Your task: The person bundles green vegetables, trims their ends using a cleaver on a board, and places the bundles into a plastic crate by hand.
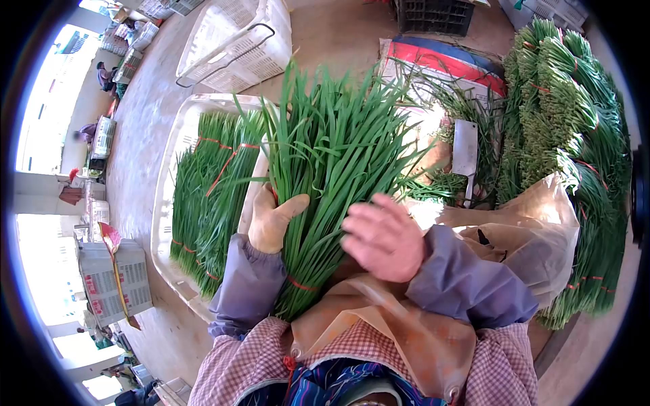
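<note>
A large bunch of garlic chives [332, 142] lies before me, its long flat leaves fanning out at the far end. Near my body a red band [302, 284] ties its narrow end. My left hand [271, 220], in a tan glove, grips the bunch's left side with the thumb over the leaves. At the right edge of the leaves is my bare right hand [382, 237], slightly blurred, fingers stretched and apart, holding nothing. Whether it touches the leaves I cannot tell. Left of the bunch, a white plastic crate [164, 223] holds several banded bundles [220, 183].
A cleaver [464, 152] lies among loose leaves to the right. Beyond it rises a tall stack of banded green bundles [565, 115]. An upright white crate [237, 51] and a black crate [433, 17] stand farther off. Other people and crates [115, 277] are at the far left.
</note>
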`<state>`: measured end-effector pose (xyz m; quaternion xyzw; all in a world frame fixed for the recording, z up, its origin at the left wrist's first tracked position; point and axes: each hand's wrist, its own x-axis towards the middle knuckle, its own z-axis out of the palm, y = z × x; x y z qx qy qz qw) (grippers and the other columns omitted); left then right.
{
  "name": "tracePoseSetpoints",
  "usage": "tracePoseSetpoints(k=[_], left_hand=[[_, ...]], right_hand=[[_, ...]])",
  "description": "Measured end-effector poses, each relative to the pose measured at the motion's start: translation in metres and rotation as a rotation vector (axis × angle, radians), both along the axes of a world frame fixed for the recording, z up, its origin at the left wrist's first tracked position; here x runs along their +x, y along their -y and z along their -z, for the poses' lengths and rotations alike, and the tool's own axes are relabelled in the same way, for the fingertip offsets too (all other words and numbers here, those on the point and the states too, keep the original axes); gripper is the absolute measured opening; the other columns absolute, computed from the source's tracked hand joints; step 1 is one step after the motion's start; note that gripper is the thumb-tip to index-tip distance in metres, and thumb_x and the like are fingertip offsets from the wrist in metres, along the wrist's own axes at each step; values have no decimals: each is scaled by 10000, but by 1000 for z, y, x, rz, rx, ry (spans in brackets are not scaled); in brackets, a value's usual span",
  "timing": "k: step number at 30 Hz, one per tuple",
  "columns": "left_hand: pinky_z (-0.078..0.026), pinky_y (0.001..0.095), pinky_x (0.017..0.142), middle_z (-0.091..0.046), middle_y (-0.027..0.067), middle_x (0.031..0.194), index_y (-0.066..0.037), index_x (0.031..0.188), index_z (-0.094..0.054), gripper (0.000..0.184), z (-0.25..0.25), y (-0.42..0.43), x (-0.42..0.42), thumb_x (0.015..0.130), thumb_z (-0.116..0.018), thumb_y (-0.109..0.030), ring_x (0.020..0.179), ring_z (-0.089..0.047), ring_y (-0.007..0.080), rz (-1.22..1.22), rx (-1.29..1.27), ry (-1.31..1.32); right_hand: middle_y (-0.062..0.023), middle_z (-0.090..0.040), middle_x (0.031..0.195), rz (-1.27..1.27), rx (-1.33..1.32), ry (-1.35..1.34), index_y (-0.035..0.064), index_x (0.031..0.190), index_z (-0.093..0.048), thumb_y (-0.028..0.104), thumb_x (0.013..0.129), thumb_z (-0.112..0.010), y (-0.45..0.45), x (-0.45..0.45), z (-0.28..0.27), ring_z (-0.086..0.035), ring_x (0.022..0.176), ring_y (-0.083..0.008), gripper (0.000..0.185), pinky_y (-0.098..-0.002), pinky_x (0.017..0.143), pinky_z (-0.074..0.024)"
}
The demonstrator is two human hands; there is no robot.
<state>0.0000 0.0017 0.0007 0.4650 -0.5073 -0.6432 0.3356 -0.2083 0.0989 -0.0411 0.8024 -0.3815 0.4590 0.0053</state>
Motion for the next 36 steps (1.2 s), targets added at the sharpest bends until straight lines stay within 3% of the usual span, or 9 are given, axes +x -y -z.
tracePoseSetpoints(k=[3, 9, 15, 18, 21, 26, 29, 33, 36], left_hand=[[-500, 328, 900, -640, 80, 1125, -5, 1261, -519, 497, -6, 0, 0, 782, -645, -56, 972, -622, 186, 60, 22, 49], [-526, 323, 861, -666, 81, 1107, 8, 1250, -556, 423, 1, -2, 2, 833, -623, -21, 950, -645, 177, 67, 41, -55], [-534, 366, 904, -644, 86, 1159, -15, 1293, -515, 483, 12, 1, 11, 822, -620, 6, 989, -646, 217, -12, 189, -209], [-533, 343, 850, -660, 76, 1110, -3, 1242, -556, 425, 10, -1, 9, 828, -649, -16, 963, -639, 184, 15, 116, -165], [-526, 318, 802, -684, 63, 1021, 5, 1157, -616, 347, 3, -1, 5, 819, -683, -32, 887, -639, 155, 27, 42, -51], [-528, 312, 772, -697, 64, 982, 18, 1113, -637, 304, 8, -2, 6, 821, -696, -46, 842, -646, 145, 47, -30, 129], [-516, 314, 798, -692, 64, 1004, 18, 1135, -629, 334, 10, -5, 6, 819, -710, -55, 861, -632, 140, 21, -6, 54], [-508, 311, 815, -686, 62, 1025, 20, 1175, -617, 376, 11, -4, 7, 818, -711, -51, 878, -617, 133, 43, 4, -8], [-507, 306, 807, -689, 61, 1000, 23, 1160, -625, 364, 10, -2, 6, 815, -712, -52, 859, -619, 134, 64, 41, 47]], right_hand=[[-113, -666, 991, 169, 19, 223, 49, 955, -664, 57, 736, -734, 9, -29, -14, -655, 1011, -315, 230, -507, 934, -505], [-96, -621, 1074, 94, 27, -73, 82, 1037, -632, 171, 755, -686, 4, -1, -2, -601, 1093, -277, 301, -547, 1060, -389], [-51, -497, 806, 92, 288, -97, 62, 1020, -627, 258, 776, -721, -1, 17, 19, -534, 791, -247, 327, -521, 1004, -394], [-68, -528, 856, 105, 375, -42, 67, 1021, -635, 233, 770, -719, -4, 11, 19, -553, 836, -250, 313, -501, 989, -416], [-83, -565, 945, 140, 108, 34, 76, 1038, -639, 214, 765, -693, 1, 9, 1, -578, 918, -253, 311, -488, 978, -434], [-82, -596, 1086, -86, -19, -182, 73, 1082, -624, 141, 754, -611, 23, 24, -18, -593, 1024, -259, 335, -512, 1026, -423], [-70, -587, 1085, 40, 85, -204, 75, 1095, -624, 263, 700, -740, 32, 23, -1, -566, 1081, -249, 453, -561, 1066, -352], [-66, -588, 1081, 137, 174, -220, 89, 1085, -628, 261, 686, -779, 29, 10, 7, -573, 1037, -246, 460, -540, 1027, -366], [-84, -619, 975, 73, 215, -17, 59, 1036, -645, 145, 783, -737, 32, 5, 4, -601, 917, -282, 282, -460, 920, -467]])
